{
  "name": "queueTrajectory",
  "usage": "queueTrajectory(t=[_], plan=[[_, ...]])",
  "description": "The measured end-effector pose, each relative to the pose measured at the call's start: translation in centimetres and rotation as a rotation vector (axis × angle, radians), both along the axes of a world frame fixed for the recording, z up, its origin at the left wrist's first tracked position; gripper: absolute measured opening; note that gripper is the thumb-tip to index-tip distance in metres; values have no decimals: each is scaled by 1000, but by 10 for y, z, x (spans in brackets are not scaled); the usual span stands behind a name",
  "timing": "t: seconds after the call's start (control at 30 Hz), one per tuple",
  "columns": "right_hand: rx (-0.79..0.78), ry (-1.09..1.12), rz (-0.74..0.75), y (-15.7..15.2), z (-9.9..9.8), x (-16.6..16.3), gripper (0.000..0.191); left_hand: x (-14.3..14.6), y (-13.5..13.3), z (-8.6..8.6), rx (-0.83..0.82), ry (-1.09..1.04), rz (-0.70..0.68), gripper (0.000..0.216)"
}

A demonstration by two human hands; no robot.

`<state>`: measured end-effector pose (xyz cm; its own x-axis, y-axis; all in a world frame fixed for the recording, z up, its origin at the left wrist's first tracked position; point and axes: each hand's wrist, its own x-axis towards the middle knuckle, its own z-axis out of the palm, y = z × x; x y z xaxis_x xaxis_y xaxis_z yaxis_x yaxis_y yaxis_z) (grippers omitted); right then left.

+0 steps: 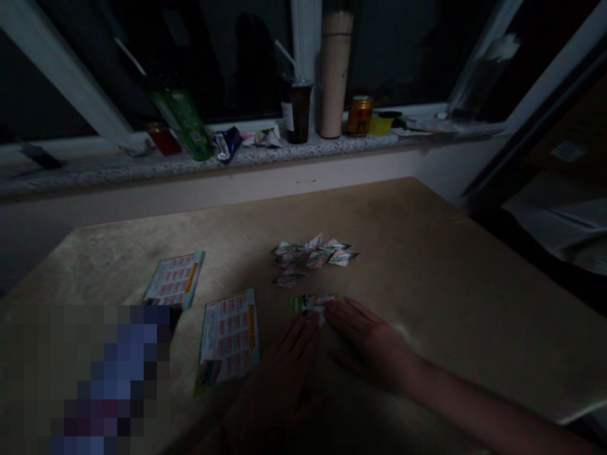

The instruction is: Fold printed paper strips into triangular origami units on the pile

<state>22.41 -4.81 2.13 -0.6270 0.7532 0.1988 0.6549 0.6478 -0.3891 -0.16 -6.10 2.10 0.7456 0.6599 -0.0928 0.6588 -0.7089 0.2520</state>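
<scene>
A narrow folded strip of printed paper (303,302), green and white, lies on the table under my fingertips. My left hand (287,360) rests flat, its stretched fingers touching the near edge of the strip. From the right, my right hand (367,335) presses its straight fingers on the strip's right end. Just beyond are several small folded paper pieces (317,251) in a cluster, and a single folded piece (289,278) lies nearer. Left of my left hand is a printed leaflet (230,335) with rows of red text.
Another leaflet (174,278) lies farther left, partly behind a pixelated area. On the stone windowsill (265,155) stand a green bottle (184,123), a dark cup with a straw (297,114), a tall pinkish cylinder (334,82) and an orange can (360,117). The light is dim.
</scene>
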Motion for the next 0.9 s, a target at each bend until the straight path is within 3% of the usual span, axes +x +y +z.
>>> queueTrajectory(t=[0.3,0.9], plan=[[76,6,-82,1,0,-1,50,3,3,8,-21,70,3,73],[154,-34,-152,6,-3,4,43,-1,-1,0,35,6,8,78]])
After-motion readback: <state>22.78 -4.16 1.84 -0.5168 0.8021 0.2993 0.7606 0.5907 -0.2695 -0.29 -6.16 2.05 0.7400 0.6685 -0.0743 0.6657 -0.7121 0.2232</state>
